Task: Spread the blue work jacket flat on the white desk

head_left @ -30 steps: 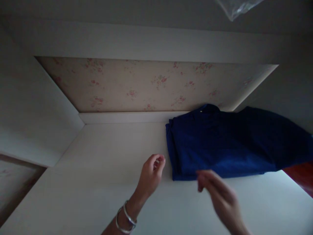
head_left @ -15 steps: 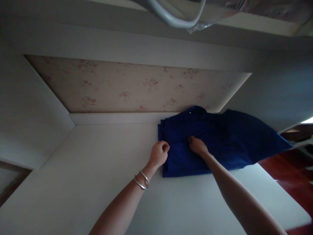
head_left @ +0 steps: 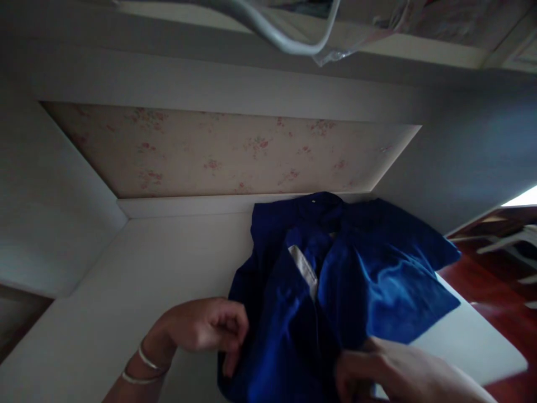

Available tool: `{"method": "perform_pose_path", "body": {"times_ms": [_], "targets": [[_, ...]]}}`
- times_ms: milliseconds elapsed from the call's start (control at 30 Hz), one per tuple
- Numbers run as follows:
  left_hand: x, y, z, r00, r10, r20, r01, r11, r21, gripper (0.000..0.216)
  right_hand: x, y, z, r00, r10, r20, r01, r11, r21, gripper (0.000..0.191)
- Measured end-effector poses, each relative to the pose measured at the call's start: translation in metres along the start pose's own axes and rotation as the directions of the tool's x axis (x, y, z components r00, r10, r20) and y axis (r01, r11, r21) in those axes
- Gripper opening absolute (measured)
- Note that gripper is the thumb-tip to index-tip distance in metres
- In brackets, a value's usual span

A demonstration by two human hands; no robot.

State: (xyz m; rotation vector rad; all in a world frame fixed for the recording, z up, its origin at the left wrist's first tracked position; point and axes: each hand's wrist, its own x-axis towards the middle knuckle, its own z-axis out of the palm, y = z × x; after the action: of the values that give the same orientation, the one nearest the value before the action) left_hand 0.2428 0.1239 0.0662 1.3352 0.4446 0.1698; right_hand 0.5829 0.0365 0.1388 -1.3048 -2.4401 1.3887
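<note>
A dark blue garment (head_left: 352, 280) lies rumpled on a white shelf (head_left: 138, 280) inside a cupboard, its inner white label (head_left: 304, 266) showing. My left hand (head_left: 201, 324), with two silver bangles at the wrist, grips the garment's left edge near the shelf front. My right hand (head_left: 377, 372) is closed on the cloth at the lower right, low in the view. The garment's far part rests against the back ledge.
The cupboard's back panel (head_left: 235, 151) has a faded floral pattern, with white side walls left and right. A grey hanger hook (head_left: 289, 33) and clear plastic hang at the top edge. Red-brown floor (head_left: 495, 268) shows at the right.
Both hands took hold of the folded garment and drew it toward the shelf front, so it has come unfolded and bunched. The view has tilted slightly.
</note>
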Motion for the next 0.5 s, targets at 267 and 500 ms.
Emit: {"method": "perform_pose_path", "body": {"times_ms": [267, 500], "targets": [[0.060, -0.046, 0.050, 0.707, 0.211, -0.675, 0.220, 0.841, 0.494, 0.065, 0.073, 0.092, -0.010, 0.787, 0.004, -0.617, -0.297, 0.879, -0.373, 0.054], [0.077, -0.045, 0.068, 0.703, 0.278, -0.654, 0.190, 0.814, 0.549, 0.033, 0.060, 0.108, -0.005, 0.829, 0.086, -0.553, -0.431, 0.728, -0.533, 0.046]]}}
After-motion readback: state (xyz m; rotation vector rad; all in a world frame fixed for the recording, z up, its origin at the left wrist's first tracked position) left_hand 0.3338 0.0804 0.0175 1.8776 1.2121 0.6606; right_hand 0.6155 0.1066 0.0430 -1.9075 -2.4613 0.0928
